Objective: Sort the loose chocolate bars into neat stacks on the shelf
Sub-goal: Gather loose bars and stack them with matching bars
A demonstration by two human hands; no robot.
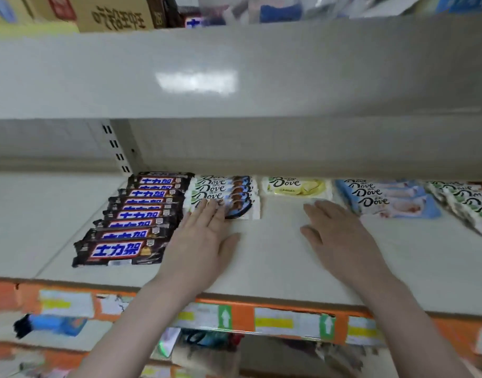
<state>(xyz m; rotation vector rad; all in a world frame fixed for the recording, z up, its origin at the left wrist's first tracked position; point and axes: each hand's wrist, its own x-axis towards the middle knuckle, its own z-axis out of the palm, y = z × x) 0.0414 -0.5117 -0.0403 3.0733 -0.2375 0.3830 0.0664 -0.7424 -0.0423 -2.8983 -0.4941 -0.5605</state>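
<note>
On the white shelf (pixel 261 257), five groups of chocolate bars lie in a row near the back. From the left: a fanned row of dark brown bars (pixel 133 216) running toward the front edge; a stack of white-and-blue bars (pixel 234 189); a single yellow bar (pixel 297 185); a fanned group of light blue bars (pixel 384 197); and green-and-white bars (pixel 463 203) at the right edge. Left hand (pixel 204 241): flat, fingers straight and together, fingertips (pixel 211 204) resting on the front bar of the white-and-blue stack. Right hand (pixel 340 238): flat and spread over the bare shelf, holding nothing, just in front of the yellow bar. An orange price strip (pixel 242 317) with paper labels runs along the shelf's front edge.
</note>
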